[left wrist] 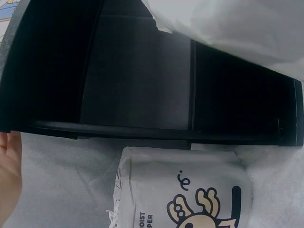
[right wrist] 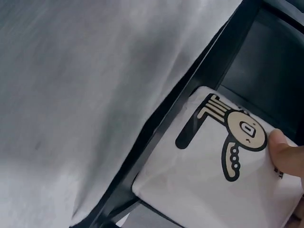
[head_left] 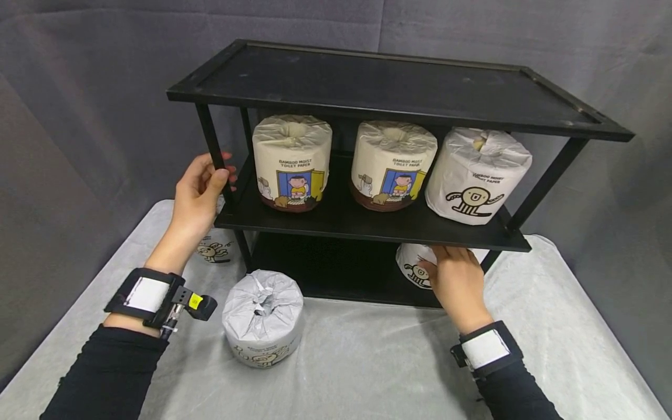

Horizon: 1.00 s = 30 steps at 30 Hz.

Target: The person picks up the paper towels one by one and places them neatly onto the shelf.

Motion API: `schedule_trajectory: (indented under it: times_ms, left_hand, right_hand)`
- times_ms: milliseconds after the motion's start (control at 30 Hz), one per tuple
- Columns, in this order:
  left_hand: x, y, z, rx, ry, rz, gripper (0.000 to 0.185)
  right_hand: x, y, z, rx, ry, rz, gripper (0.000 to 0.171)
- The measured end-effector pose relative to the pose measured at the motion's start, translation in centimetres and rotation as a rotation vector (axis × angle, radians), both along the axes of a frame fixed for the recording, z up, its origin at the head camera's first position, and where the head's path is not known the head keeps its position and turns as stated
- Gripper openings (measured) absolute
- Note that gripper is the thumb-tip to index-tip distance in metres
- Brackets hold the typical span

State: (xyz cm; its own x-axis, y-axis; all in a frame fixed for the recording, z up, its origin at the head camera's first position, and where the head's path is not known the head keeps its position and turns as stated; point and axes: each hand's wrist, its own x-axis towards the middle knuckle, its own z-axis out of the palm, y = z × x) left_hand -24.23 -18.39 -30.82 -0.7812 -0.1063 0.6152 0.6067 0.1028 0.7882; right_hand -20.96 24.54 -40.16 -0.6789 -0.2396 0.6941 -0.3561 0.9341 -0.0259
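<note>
the right hand reaches under the middle board of a black three-level shelf and grips a white-wrapped toilet roll that stands on the bottom level, at its right end; the fingers curl over the roll's top and side, and the right wrist view shows a fingertip pressed on the wrap beside a printed cartoon figure. the left hand wraps round the shelf's front left post, thumb in front, fingers behind.

on the middle level stand three wrapped rolls. two cream ones read "bamboo moist toilet paper" above a picture of a child in a doorway. the third, white, leans a little and carries the same words over a line-drawn creature.

on the pale cloth in front stands another white roll, paper tuft up, its print too small to read. one more roll shows behind the left wrist, beside the shelf's left leg.
</note>
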Motion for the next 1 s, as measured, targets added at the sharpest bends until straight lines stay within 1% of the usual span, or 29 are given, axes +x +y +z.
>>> schedule_trajectory:
  times_ms: [100, 233, 467, 633, 800, 1000]
  left_hand:
    - [0.1, 0.0, 0.1, -0.01, -0.006, 0.004, 0.028]
    - [0.1, 0.0, 0.2, -0.019, -0.009, 0.008, 0.036]
    - [0.2, 0.0, 0.2, -0.054, -0.029, 0.034, 0.03]
    - [0.2, 0.2, 0.2, -0.041, -0.033, 0.029, 0.029]
    - [0.2, 0.1, 0.1, -0.039, -0.04, 0.038, 0.029]
    - [0.2, 0.1, 0.1, -0.031, -0.039, 0.041, 0.028]
  right_hand:
    - [0.0, 0.4, 0.1, -0.008, -0.014, 0.026, 0.039]
    - [0.0, 1.1, 0.2, -0.023, -0.042, 0.078, 0.041]
    - [-0.4, 3.0, 0.3, -0.073, -0.103, 0.177, 0.043]
    - [-0.5, 4.4, 0.3, -0.096, -0.143, 0.234, 0.046]
    - [-0.4, 4.9, 0.3, -0.102, -0.173, 0.248, 0.047]
    - [0.0, 4.7, 0.4, -0.107, -0.203, 0.209, 0.048]
